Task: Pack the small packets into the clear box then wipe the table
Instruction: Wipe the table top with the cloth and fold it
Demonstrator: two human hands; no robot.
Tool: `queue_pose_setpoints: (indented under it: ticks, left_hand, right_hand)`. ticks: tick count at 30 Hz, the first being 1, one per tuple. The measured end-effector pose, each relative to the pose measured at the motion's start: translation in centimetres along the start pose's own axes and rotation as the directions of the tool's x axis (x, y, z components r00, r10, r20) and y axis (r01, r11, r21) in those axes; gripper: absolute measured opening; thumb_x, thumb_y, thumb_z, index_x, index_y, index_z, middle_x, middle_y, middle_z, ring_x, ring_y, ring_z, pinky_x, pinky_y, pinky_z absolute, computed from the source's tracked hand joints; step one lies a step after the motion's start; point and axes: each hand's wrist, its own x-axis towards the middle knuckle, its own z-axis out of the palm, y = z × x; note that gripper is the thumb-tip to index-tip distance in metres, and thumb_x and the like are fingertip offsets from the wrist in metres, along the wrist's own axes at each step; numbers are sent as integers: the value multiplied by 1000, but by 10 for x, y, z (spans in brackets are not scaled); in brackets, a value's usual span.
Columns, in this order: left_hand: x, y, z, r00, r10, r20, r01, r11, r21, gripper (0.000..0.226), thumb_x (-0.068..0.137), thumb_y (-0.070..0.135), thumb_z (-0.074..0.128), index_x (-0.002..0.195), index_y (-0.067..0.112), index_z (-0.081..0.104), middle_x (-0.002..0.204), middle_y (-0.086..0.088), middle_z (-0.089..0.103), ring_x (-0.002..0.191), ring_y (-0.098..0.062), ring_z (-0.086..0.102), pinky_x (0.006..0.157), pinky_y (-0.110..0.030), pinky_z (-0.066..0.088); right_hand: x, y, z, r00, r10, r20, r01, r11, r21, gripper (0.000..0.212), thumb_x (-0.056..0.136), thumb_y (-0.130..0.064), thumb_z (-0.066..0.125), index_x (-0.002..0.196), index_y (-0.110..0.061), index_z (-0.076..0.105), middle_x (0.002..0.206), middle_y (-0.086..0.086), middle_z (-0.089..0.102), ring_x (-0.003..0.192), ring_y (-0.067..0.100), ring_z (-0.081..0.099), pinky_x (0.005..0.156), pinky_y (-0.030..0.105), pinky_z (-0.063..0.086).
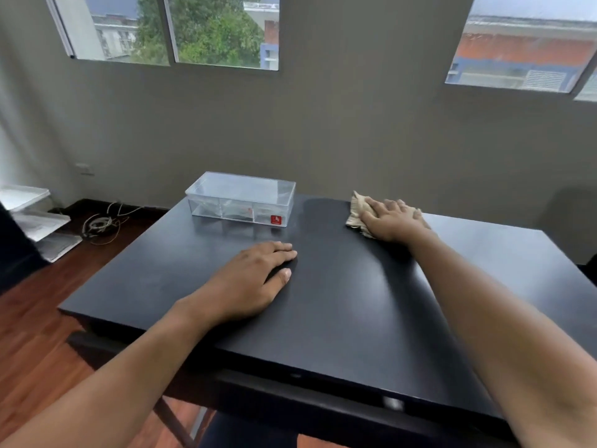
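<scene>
A clear plastic box [240, 198] with a lid and a small red label stands at the far left of the black table [339, 302]. Pale packets show faintly through its walls. My right hand [392, 219] lies flat on a crumpled beige cloth [357, 210] at the far edge of the table, pressing it down. My left hand [255, 281] rests palm down on the tabletop in front of the box, fingers together, holding nothing. No loose packets lie on the table.
A grey wall with windows rises just behind the table. On the wooden floor at the left are a coil of cable [100, 224] and a white stacked paper tray [35, 221]. A dark chair back [571, 221] stands at the far right.
</scene>
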Motion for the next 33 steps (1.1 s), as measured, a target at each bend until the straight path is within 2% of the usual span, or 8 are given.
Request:
queue_pose_setpoints:
  ticks: [3,7,11,17,23,27,33]
  left_hand:
    - [17,21,11,997,62,35,-61,998,-25,49,103,39,43,150,26,47,157,11,41,148,-5,30,124,-34,23]
    - [30,50,29,987,146,61,-143,989,-43,49,103,38,44,150,22,48,157,10,42,148,-6,30,123,-30,23]
    - [38,70,39,978,199,70,-193,977,-87,54,98,44,43,145,20,54,150,9,49,143,-9,40,120,-31,31]
    - [41,83,50,962,270,36,-267,960,-83,46,102,36,47,144,18,55,149,6,50,142,-11,41,117,-20,25]
    - [33,77,48,957,289,18,-287,955,-71,44,103,31,49,145,19,55,151,6,50,145,-8,37,115,-17,21]
    - [33,77,48,961,276,25,-274,959,-77,50,100,41,42,144,20,56,149,6,51,144,-9,38,118,-23,27]
    - [32,74,52,961,276,6,-275,957,-90,56,96,45,36,144,22,55,149,12,49,144,-5,37,118,-22,27]
  right_hand:
    - [-19,69,-11,986,164,-25,-163,986,25,79,88,-78,9,162,-48,11,174,-3,11,161,26,3,128,51,1]
    - [-73,139,-25,948,312,-59,-306,948,90,94,79,-93,1,162,-48,12,175,-2,9,161,25,4,128,49,0]
    - [-124,178,-26,909,409,-77,-402,911,93,92,83,-89,2,163,-45,12,175,0,10,161,25,6,128,54,1]
    - [-188,191,-10,880,461,-113,-453,887,91,74,95,-75,16,162,-43,19,174,-1,12,160,25,9,126,59,1]
    - [-215,171,7,865,488,-116,-478,872,102,73,93,-71,15,162,-45,16,174,1,10,161,25,0,125,59,-9]
    - [-206,174,3,865,492,-99,-486,870,80,73,93,-72,16,161,-46,16,174,0,9,160,26,2,124,61,-8]
    - [-149,191,-8,824,559,-97,-550,829,105,76,91,-72,11,161,-45,17,174,0,11,161,28,1,124,63,-2]
